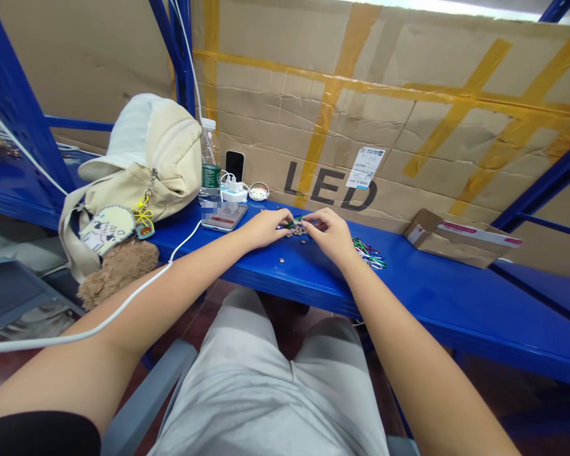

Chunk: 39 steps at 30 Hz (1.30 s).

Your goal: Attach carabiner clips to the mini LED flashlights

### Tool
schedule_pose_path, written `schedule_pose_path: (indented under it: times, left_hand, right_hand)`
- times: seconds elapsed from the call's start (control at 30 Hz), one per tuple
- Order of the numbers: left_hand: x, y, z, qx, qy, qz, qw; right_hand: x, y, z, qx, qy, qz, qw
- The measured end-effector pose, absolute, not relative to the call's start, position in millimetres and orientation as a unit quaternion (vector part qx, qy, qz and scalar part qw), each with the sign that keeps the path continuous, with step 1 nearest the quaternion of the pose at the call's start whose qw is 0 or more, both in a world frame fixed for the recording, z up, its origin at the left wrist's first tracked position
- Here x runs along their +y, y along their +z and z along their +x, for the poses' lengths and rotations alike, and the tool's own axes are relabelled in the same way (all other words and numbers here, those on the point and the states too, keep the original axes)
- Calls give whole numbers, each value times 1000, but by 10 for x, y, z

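My left hand (pixel 269 228) and my right hand (pixel 331 233) meet over the blue tabletop, fingers closed in a pinch and almost touching. Something small and green (pixel 292 223) shows between the fingertips; its kind is too small to tell. Beneath them lies a heap of small metallic pieces (pixel 298 232). One loose round metal piece (pixel 282 260) sits nearer the front edge. Beside my right wrist is a pile of coloured metal clips that look like carabiners (pixel 369 254), in green, red, purple and silver, partly hidden by the hand.
Left on the blue table (pixel 408 285) are a phone (pixel 225 216), a power strip (pixel 234 193), a bottle (pixel 211 168) and a beige bag (pixel 171 158) with a cap. A white cable (pixel 123 307) crosses my left arm. An open cardboard box (pixel 456 239) stands right.
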<state>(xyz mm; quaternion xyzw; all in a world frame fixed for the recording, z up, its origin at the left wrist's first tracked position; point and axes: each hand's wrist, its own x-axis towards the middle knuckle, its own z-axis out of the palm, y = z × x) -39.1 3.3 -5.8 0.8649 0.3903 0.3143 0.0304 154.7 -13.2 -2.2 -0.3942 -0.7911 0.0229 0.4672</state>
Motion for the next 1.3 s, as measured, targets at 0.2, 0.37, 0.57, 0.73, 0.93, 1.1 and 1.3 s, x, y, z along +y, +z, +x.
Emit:
schedule_pose_path:
  times: [0.2,0.37,0.57,0.73,0.93,1.1,1.3]
  left_hand:
    - [21,-79,-351,356,328,872,78]
    - [30,-88,-366,348,339,870,79]
    - [-23,-58,-381,330,364,868,64]
    - [-35,-48,-389,328,369,869,19]
    - [-25,-60,-388,352,336,871,-69]
    - [-31,-60,-364,365,344,865,-19]
    - [20,-70,-367,372,381,845,54]
  right_hand:
    - [-119,-60,1541,-815,25,-338,471]
    - [-149,-66,1579,-832,-33,-314,456]
    - [-284,-35,1611,-838,-167,-302,423]
    - [-330,-33,1567,-839,-286,-301,350]
    - [-337,-44,1505,-822,-365,-323,294]
    - [-332,-54,1491,-845,-250,-350,318]
    - [-194,-77,1680,-804,-78,-470,357]
